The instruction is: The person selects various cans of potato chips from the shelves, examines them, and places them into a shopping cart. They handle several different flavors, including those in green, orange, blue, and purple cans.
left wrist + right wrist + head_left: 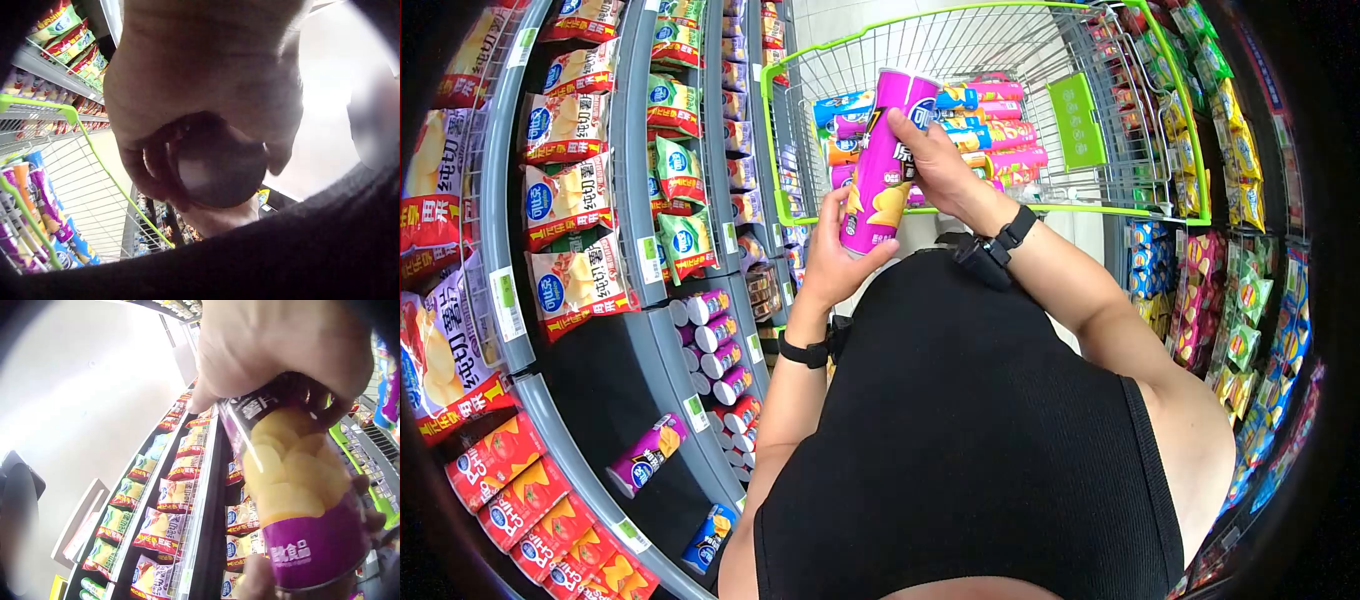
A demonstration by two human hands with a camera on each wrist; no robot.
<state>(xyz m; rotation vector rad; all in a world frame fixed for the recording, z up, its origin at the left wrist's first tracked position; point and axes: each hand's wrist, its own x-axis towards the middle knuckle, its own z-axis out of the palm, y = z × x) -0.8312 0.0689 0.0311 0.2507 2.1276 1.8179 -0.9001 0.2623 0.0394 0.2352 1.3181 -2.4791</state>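
Note:
Both hands hold one purple chip canister (878,170) with a picture of potato chips, tilted in front of the chest. Its upper part is gripped by the right hand (945,165), thumb across the front. The left hand (837,262) cups the lower end, fingers on one side and thumb on the other. In the left wrist view the canister's round base (222,172) shows dark between the fingers. The right wrist view shows the canister's printed front (294,475), with the right hand (281,350) wrapped round it above.
A green-rimmed shopping cart (1080,120) just ahead holds several chip canisters (1000,130). Shelves on the left carry chip bags (565,190), stacked canisters (715,340) and a lying purple canister (647,455). More snack bags (1245,150) hang along the right.

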